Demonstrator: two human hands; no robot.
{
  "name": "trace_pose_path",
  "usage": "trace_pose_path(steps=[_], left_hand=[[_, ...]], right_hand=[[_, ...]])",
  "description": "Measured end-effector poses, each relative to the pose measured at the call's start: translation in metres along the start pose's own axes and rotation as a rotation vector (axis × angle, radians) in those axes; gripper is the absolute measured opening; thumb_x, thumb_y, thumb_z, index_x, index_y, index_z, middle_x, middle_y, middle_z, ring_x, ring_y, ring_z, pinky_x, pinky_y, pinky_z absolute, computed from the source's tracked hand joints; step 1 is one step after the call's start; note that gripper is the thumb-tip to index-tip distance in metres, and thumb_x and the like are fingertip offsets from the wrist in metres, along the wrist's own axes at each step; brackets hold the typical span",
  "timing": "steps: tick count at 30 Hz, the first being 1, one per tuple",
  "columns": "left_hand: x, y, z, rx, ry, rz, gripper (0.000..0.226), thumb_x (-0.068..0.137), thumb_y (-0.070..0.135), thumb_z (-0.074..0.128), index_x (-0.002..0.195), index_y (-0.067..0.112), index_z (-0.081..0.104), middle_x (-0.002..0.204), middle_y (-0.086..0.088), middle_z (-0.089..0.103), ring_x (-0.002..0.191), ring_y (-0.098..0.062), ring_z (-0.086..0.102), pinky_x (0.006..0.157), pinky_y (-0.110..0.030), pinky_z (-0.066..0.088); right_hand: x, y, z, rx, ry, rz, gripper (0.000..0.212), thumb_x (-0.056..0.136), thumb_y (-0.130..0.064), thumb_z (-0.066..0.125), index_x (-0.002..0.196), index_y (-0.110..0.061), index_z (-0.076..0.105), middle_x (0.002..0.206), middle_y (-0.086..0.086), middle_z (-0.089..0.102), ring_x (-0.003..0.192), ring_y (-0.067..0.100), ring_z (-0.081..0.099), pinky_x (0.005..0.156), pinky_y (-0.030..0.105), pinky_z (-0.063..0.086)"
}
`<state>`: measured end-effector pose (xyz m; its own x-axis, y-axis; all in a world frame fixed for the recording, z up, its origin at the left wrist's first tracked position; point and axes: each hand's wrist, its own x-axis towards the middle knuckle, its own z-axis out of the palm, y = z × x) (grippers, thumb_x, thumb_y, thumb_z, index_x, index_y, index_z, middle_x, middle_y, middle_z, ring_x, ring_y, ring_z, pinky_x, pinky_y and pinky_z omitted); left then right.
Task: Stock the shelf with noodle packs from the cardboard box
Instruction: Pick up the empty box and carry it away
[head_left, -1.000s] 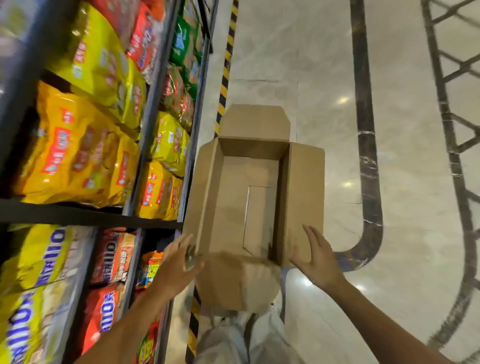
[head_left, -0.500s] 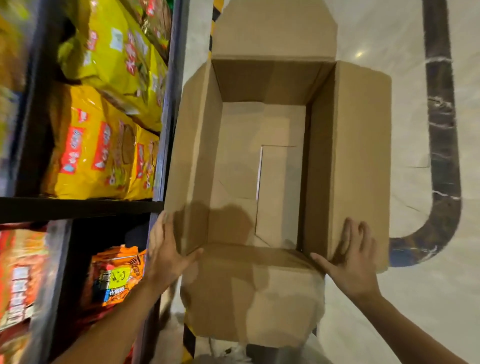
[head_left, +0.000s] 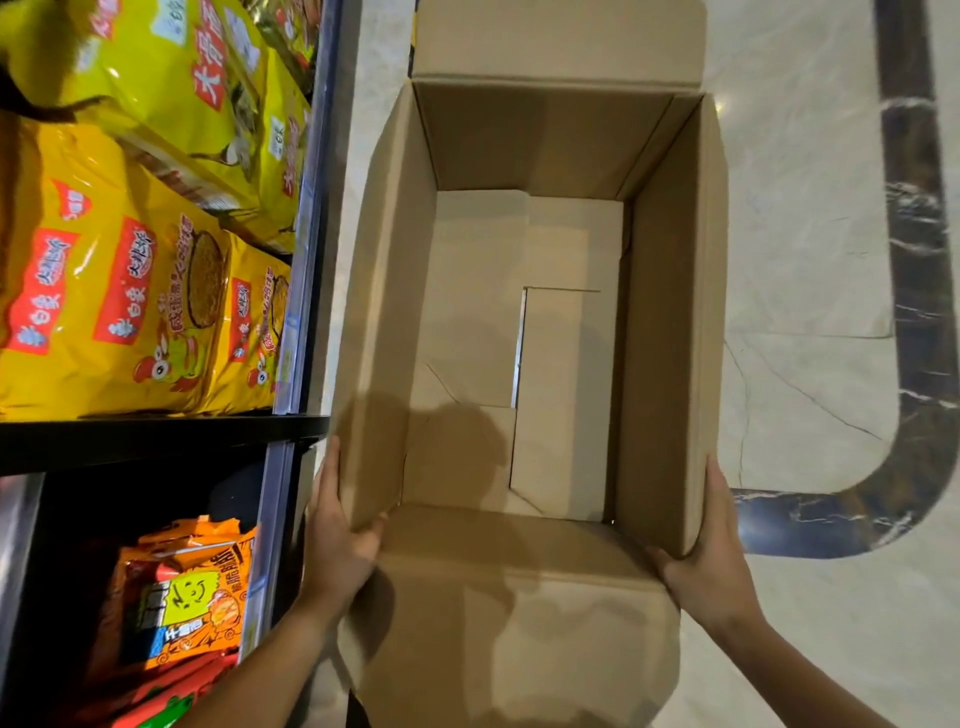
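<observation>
Our left hand's fingers curl round the near left wall of the empty cardboard box; our right hand grips its right wall. Its long axis runs away from us, beside the shelf, on the floor.

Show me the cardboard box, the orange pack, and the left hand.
cardboard box (head_left: 670, 312), head view, inner right wall
orange pack (head_left: 187, 597), head view, printed front
left hand (head_left: 337, 545), head view, back of hand

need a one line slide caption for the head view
Both hands, left hand and right hand, grip an empty cardboard box beside a shelf of yellow noodle packs.
</observation>
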<state>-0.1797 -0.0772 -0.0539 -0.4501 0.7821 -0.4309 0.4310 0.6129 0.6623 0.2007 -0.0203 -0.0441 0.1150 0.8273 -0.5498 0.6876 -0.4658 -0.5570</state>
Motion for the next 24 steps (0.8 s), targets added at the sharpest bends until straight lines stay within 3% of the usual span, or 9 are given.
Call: trace_pose_path(steps=[5,7,9,11,13,17,22,24], left_hand=[[-0.009,0.012,-0.003,-0.037,0.015,0.040,0.086,0.087,-0.012,0.060,0.155,0.029,0.025,0.150,0.011,0.041,0.134,-0.004,0.040,0.109,-0.028,0.037],[-0.012,0.020,-0.005,-0.032,0.023,0.049,0.082,0.090,-0.011,0.058,0.152,0.030,0.026,0.144,0.007,0.046,0.129,-0.007,0.045,0.106,-0.026,0.040],[-0.016,0.029,-0.007,-0.021,0.036,0.065,0.080,0.090,-0.012,0.058,0.149,0.032,0.026,0.138,0.006,0.048,0.124,-0.011,0.047,0.099,-0.012,0.040],[-0.021,0.037,-0.012,-0.027,0.039,0.063,0.078,0.088,-0.015,0.058,0.149,0.025,0.029,0.133,0.005,0.048,0.122,-0.013,0.047,0.088,0.004,0.036],[-0.028,0.045,-0.021,-0.030,0.044,0.056,0.075,0.087,-0.017,0.058,0.151,0.015,0.033,0.129,0.005,0.051,0.118,-0.014,0.049,0.085,0.008,0.034],[-0.044,0.064,-0.044,-0.068,0.031,-0.010,0.073,0.089,-0.013,0.058,0.152,0.015,0.035,0.127,0.002,0.056,0.116,-0.017,0.055,0.087,-0.001,0.039],[-0.062,0.113,-0.095,-0.114,-0.010,-0.066,0.079,0.089,-0.006,0.060,0.147,0.043,0.037,0.126,0.006,0.063,0.119,-0.020,0.061,0.102,-0.034,0.047],[-0.073,0.157,-0.126,-0.120,-0.008,-0.029,0.084,0.085,-0.009,0.061,0.146,0.043,0.038,0.131,0.009,0.060,0.122,-0.017,0.058,0.105,-0.035,0.046]], right_hand=[[-0.002,-0.005,-0.003,0.104,-0.093,-0.042,0.120,0.079,0.001,0.074,0.154,-0.049,-0.005,0.159,-0.020,0.018,0.145,0.012,0.024,0.121,0.047,0.026],[-0.004,-0.010,-0.006,0.130,-0.115,-0.057,0.117,0.080,0.006,0.069,0.154,-0.049,-0.004,0.159,-0.023,0.016,0.146,0.009,0.022,0.121,0.047,0.025],[-0.006,-0.014,-0.013,0.141,-0.123,-0.076,0.116,0.080,0.010,0.065,0.154,-0.049,-0.003,0.162,-0.020,0.016,0.149,0.011,0.021,0.121,0.049,0.025],[-0.011,-0.020,-0.021,0.148,-0.127,-0.089,0.117,0.078,0.015,0.061,0.154,-0.049,0.000,0.162,-0.018,0.018,0.149,0.013,0.022,0.121,0.049,0.026],[-0.021,-0.029,-0.032,0.164,-0.125,-0.085,0.117,0.077,0.018,0.058,0.155,-0.049,0.003,0.161,-0.015,0.024,0.147,0.015,0.027,0.120,0.049,0.029],[-0.047,-0.054,-0.063,0.156,-0.127,-0.093,0.117,0.076,0.019,0.056,0.155,-0.049,0.004,0.160,-0.013,0.028,0.145,0.015,0.031,0.119,0.046,0.031],[-0.089,-0.107,-0.131,0.166,-0.119,-0.123,0.115,0.080,0.016,0.060,0.154,-0.050,0.002,0.160,-0.016,0.025,0.144,0.014,0.032,0.117,0.045,0.034],[-0.112,-0.139,-0.168,0.185,-0.104,-0.140,0.115,0.081,0.016,0.061,0.154,-0.050,0.002,0.161,-0.020,0.020,0.146,0.011,0.028,0.118,0.044,0.033]])
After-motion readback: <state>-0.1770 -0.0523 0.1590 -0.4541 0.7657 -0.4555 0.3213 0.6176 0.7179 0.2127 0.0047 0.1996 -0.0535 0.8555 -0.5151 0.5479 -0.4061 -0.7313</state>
